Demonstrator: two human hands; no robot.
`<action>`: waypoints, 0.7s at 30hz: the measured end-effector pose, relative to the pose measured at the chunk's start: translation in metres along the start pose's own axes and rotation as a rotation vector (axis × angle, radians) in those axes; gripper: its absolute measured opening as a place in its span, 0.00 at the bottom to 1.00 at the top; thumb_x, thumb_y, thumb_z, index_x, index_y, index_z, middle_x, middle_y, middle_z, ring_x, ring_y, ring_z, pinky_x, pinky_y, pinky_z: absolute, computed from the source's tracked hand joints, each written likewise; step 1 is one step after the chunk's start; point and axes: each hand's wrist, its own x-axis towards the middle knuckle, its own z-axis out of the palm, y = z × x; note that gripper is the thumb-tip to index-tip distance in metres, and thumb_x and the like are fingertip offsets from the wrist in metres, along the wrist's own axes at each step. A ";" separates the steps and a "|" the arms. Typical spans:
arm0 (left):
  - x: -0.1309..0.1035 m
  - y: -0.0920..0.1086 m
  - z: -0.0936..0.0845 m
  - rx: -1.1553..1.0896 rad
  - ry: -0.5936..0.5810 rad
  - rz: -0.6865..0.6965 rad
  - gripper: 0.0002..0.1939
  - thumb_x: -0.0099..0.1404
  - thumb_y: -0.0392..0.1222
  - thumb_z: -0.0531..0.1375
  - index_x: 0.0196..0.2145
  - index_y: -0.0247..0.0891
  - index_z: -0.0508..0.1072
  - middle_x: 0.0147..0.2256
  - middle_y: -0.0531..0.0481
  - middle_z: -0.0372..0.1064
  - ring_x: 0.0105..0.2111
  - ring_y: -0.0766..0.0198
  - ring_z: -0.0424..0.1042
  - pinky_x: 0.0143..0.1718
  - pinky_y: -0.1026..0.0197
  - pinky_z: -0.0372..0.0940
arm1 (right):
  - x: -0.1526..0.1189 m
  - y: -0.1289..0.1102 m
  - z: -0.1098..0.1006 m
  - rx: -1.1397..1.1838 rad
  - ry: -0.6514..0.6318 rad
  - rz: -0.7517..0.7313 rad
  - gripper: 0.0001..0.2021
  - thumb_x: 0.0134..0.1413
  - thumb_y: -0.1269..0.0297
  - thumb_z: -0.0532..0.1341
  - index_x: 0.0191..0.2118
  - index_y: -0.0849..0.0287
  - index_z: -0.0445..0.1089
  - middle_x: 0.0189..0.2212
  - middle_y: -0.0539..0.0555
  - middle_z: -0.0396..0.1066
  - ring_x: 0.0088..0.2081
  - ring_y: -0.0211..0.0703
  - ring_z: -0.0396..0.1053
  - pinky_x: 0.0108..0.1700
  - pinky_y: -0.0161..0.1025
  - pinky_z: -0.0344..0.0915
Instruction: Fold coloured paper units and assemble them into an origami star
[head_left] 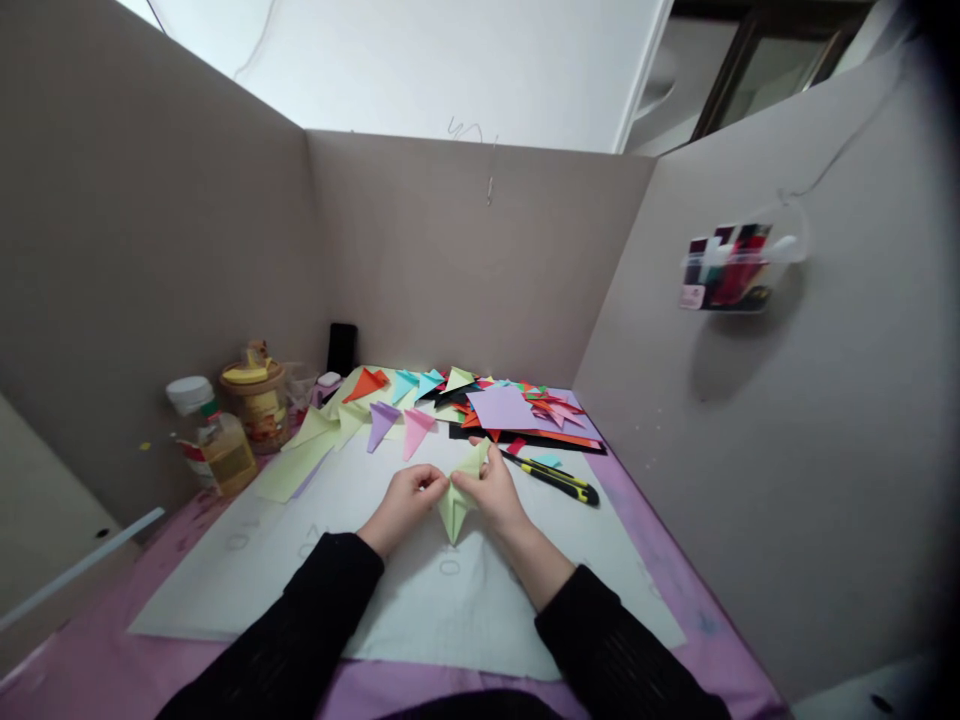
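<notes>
Both the left hand and the right hand are holding one pale green folded paper, which is hanging in front of the person, over the middle of the white sheet that is lying on the bench. On the left, the thumb and forefinger are pressing together at the paper's left edge, and the other fingers are curling inward. On the right, the fingers are clamping the same paper, with the thumb lying on the near side and other fingers supporting behind, partly hidden.

By my judgement, the paper is weighing almost nothing. It is probably feeling stiff along its folds, yet it could be creasing wrongly under a strong squeeze; it is not seeming slippery. One should be pinching the folded middle, where several layers are apparently lying together, and be sparing the thin tip.

As for its look, the paper is showing a light, matt green. Its lower part is narrowing to a sharp point, which is facing the person, and a crease is running down toward it. Its upper part is rising between the right thumb and fingers. Whether the lower tip is touching the sheet, I cannot tell. Just beyond, a purple folded piece and a pink folded piece are resting side by side.
</notes>
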 end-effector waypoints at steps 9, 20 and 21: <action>0.001 -0.001 -0.003 0.011 0.028 -0.055 0.08 0.55 0.41 0.56 0.23 0.35 0.70 0.21 0.53 0.65 0.23 0.67 0.62 0.25 0.66 0.57 | 0.011 -0.005 -0.011 0.087 0.186 0.011 0.32 0.31 0.66 0.69 0.49 0.60 0.62 0.22 0.45 0.69 0.22 0.37 0.67 0.25 0.34 0.64; 0.000 -0.002 0.014 -0.116 0.013 -0.079 0.17 0.56 0.52 0.60 0.22 0.35 0.68 0.19 0.55 0.63 0.20 0.67 0.61 0.23 0.65 0.56 | 0.007 0.003 -0.004 0.135 0.135 0.005 0.33 0.33 0.65 0.69 0.50 0.58 0.60 0.25 0.46 0.69 0.25 0.39 0.68 0.29 0.36 0.65; -0.001 -0.002 0.014 -0.125 0.017 -0.094 0.17 0.56 0.52 0.60 0.21 0.35 0.67 0.18 0.56 0.62 0.19 0.68 0.60 0.22 0.66 0.55 | 0.006 0.003 -0.003 0.140 0.130 0.007 0.33 0.33 0.65 0.69 0.50 0.58 0.60 0.25 0.46 0.69 0.25 0.39 0.68 0.28 0.36 0.65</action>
